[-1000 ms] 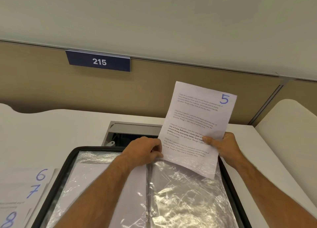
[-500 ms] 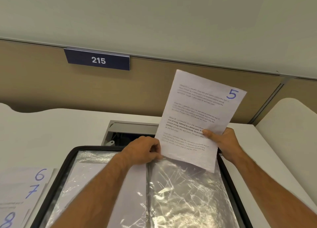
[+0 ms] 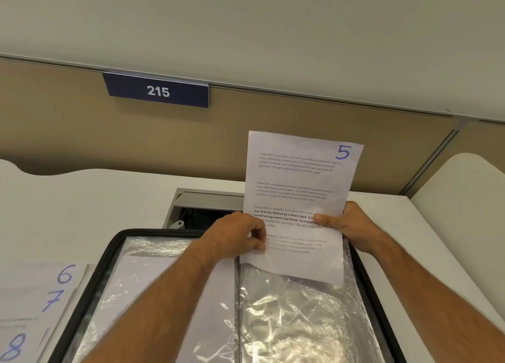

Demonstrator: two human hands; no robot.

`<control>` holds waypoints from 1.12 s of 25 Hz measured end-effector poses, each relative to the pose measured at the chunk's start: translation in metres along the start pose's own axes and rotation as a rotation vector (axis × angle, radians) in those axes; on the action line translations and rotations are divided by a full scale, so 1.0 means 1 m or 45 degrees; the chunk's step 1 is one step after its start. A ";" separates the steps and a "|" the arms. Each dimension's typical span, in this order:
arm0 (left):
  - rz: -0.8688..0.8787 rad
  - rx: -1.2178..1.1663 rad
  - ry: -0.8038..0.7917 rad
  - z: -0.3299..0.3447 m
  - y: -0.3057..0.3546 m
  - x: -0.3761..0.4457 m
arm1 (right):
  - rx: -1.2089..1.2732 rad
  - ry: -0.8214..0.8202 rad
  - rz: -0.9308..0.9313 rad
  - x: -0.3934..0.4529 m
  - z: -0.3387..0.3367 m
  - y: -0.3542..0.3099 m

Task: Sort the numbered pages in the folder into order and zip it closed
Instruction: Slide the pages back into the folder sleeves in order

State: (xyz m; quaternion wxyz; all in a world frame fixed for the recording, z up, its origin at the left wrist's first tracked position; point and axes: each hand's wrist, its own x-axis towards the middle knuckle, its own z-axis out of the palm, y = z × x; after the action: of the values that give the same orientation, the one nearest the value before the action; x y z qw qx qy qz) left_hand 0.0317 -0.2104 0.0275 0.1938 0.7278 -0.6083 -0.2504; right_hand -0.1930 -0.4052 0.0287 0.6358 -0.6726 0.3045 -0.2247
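Head view: your right hand (image 3: 352, 226) grips page 5 (image 3: 297, 198) by its right edge, thumb across the print, the sheet nearly upright with its lower part down in the top of the right sleeve (image 3: 297, 321). Your left hand (image 3: 235, 237) pinches the page's left edge together with the sleeve's mouth. The open folder (image 3: 109, 253) lies on the surface (image 3: 82, 198) at 6 o'clock, black rim unzipped. Pages 6, 7 and 8 (image 3: 41, 302) are fanned beside it at 8 o'clock. A 215 sign (image 3: 157, 91) hangs at 11 o'clock.
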 end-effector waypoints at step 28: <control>-0.141 -0.104 0.147 0.025 0.031 0.006 | -0.222 -0.007 0.451 -0.019 -0.001 -0.017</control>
State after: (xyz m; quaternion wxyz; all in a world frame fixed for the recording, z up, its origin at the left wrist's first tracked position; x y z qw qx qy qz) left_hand -0.0073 -0.2217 0.0251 0.2438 0.7651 -0.5442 -0.2431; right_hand -0.2051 -0.3930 0.0477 0.6055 -0.6618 0.4347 -0.0804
